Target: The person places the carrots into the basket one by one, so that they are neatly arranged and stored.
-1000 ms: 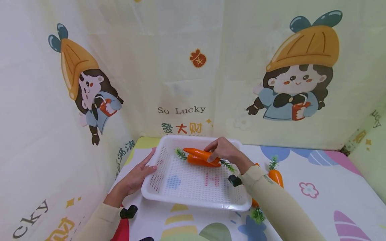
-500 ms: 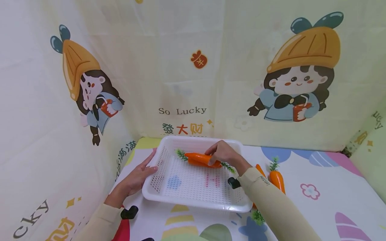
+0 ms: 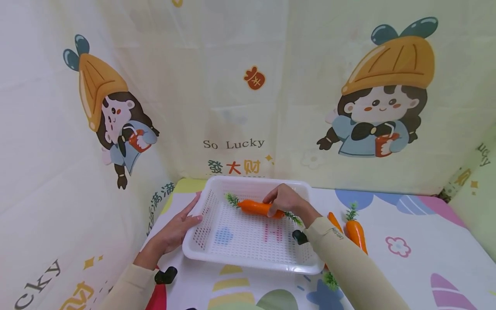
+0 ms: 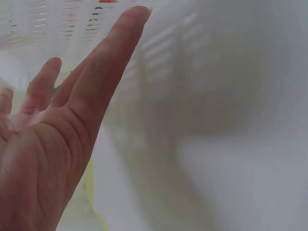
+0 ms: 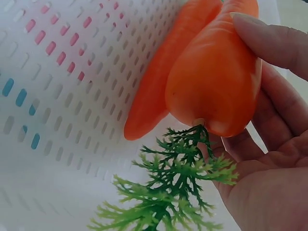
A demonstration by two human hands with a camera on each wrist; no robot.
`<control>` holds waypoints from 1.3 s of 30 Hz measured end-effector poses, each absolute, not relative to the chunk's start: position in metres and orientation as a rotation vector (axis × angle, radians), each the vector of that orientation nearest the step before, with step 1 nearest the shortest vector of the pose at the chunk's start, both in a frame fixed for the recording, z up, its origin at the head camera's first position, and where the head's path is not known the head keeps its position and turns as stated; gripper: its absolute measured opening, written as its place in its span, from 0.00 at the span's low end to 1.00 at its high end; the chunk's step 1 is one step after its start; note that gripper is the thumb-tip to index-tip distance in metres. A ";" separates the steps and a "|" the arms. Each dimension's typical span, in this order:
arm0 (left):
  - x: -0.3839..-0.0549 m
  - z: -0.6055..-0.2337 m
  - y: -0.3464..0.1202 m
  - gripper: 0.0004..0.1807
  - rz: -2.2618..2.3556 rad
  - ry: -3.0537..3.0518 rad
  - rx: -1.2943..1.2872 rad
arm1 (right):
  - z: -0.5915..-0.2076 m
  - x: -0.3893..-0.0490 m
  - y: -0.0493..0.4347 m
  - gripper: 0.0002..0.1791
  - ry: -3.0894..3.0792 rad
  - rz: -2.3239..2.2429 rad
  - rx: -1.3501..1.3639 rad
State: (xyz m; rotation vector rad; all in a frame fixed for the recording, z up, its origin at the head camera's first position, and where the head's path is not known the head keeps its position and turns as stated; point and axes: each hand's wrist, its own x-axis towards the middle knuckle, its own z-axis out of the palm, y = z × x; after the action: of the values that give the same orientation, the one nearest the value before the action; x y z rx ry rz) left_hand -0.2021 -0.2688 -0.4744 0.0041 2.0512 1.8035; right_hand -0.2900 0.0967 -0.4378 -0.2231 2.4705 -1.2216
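A white perforated plastic basket (image 3: pixel 252 266) sits on the patterned table. My left hand (image 3: pixel 176 230) is at the basket's left side, fingers extended along it and thumb touching near the rim; the left wrist view shows the fingers (image 4: pixel 41 89) straight. Inside the basket, my right hand (image 3: pixel 286 201) grips a toy carrot (image 5: pixel 216 72) near its thick end, thumb on one side and fingers on the other. Its green leaves (image 3: pixel 293 218) point right. A second carrot (image 5: pixel 149 106) lies against it on the basket floor, with its leaves (image 3: pixel 232 199) to the left.
Right of the basket lie more toy carrots, one whole carrot (image 3: pixel 355 234) and an orange tip (image 3: pixel 335 220) partly behind my right sleeve (image 3: pixel 348 262). Green leaves (image 3: pixel 330 280) show by the basket's front right corner. A printed cloth wall (image 3: pixel 232 107) rises behind the table.
The right hand has lowered the gripped carrot slightly, so it now lies alongside the other carrot and mostly covers it. The left hand stays by the basket's left side.
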 end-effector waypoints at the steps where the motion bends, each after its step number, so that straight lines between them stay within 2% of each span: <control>1: -0.202 -0.475 -0.269 0.42 1.807 2.049 0.000 | -0.439 -0.290 0.096 0.18 2.473 -1.212 -0.221; 39: -0.202 -0.473 -0.268 0.44 1.813 2.051 -0.007 | -0.442 -0.286 0.095 0.18 2.511 -1.120 -0.255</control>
State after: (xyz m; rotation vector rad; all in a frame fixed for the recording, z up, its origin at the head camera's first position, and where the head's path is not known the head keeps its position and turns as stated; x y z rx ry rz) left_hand -0.2019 -0.2679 -0.4727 -0.0069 2.0515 1.8128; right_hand -0.2861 0.0951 -0.4417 -0.2554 2.5110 -1.1204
